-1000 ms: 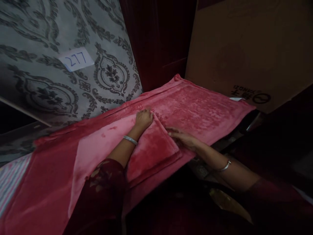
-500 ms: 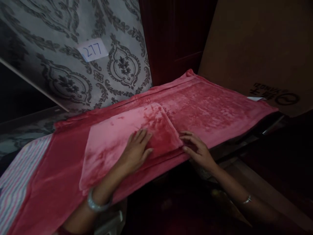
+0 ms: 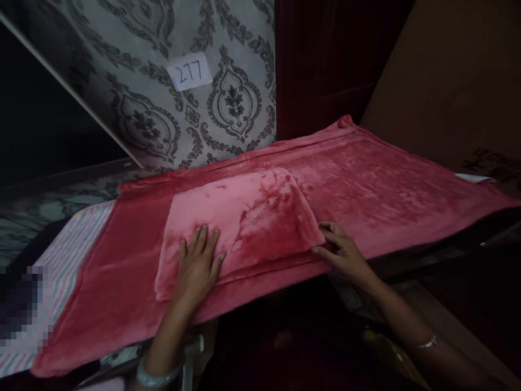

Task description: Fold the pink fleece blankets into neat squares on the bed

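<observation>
A folded pink plush cloth (image 3: 252, 212), roughly rectangular with darker red patches, lies on top of a larger spread-out pink plush cloth (image 3: 391, 184). My left hand (image 3: 198, 266) rests flat on the folded cloth's left part, its fingers spread and holding nothing. At the folded cloth's near right corner, my right hand (image 3: 345, 256) has its thumb and fingers closed on the edge. Its fingertips are partly hidden by the corner.
Under the left end of the spread cloth shows a striped cover (image 3: 91, 225). Behind stands a grey patterned wall (image 3: 236, 60) with a paper label reading 277 (image 3: 190, 72). A dark red panel (image 3: 325, 54) and a brown cardboard sheet (image 3: 459, 70) stand behind to the right.
My left hand has slid left across the folded cloth and flattened with its fingers spread. My right hand has closed on the corner. The view has shifted left.
</observation>
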### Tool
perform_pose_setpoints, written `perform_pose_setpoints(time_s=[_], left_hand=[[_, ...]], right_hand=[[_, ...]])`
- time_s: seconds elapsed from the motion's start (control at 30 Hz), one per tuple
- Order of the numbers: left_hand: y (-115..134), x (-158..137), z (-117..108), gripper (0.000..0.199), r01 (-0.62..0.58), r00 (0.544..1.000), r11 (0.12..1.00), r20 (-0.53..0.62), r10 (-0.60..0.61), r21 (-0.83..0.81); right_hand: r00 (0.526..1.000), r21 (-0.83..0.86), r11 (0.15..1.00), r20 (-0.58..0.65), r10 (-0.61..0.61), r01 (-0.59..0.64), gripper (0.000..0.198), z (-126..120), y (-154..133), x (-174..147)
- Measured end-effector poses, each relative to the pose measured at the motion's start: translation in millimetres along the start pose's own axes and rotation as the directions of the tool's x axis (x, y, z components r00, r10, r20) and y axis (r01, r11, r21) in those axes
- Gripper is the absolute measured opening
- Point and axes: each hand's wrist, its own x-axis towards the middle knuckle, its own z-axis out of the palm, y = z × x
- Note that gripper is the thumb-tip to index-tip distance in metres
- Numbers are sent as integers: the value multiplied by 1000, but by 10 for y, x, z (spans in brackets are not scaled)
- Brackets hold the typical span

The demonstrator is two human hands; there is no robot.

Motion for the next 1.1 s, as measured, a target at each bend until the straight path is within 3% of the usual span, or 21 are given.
perform_pose_setpoints(time_s=[0.13,0.33,0.47,0.53,0.6,0.67,0.77,0.83,0.93,1.1], left_hand=[[20,-9,29,57,20,1000,1000,-9,-20,-2],[-19,-47,84,56,21,1000,999,-11,-22,-33],[-40,-57,92,57,28,1000,998,-9,-28,-48],[-43,-34,35,58,16,1000,998,18,-15,-66],[-37,21,-64,60,-11,999,996,38,14,-86],[-30,98,-168,62,-39,999,995,29,42,-89],[-41,209,-228,65,-47,999,997,21,48,-62],[-66,249,-172,66,-16,999,999,51,18,-42],[-106,253,-13,68,36,996,999,82,-34,-25],[-168,222,135,71,22,998,999,56,-20,-37]], right_hand=[[999,40,998,26,38,-39,30,-72,14,56],[999,-32,999,31,29,-28,26,-137,129,-37],[996,-38,999,-90,25,-29,26,-215,37,-5],[988,-108,993,-144,-54,38,27,-206,-123,117],[982,-222,963,-69,-175,156,37,-110,-323,308],[956,-325,899,115,-271,294,51,73,-490,527],[868,-454,757,393,-303,470,63,420,-551,777],[813,-524,649,511,-278,552,64,617,-455,838],[783,-588,545,574,-239,597,64,781,-236,796],[797,-624,517,559,-229,586,64,814,-90,692]])
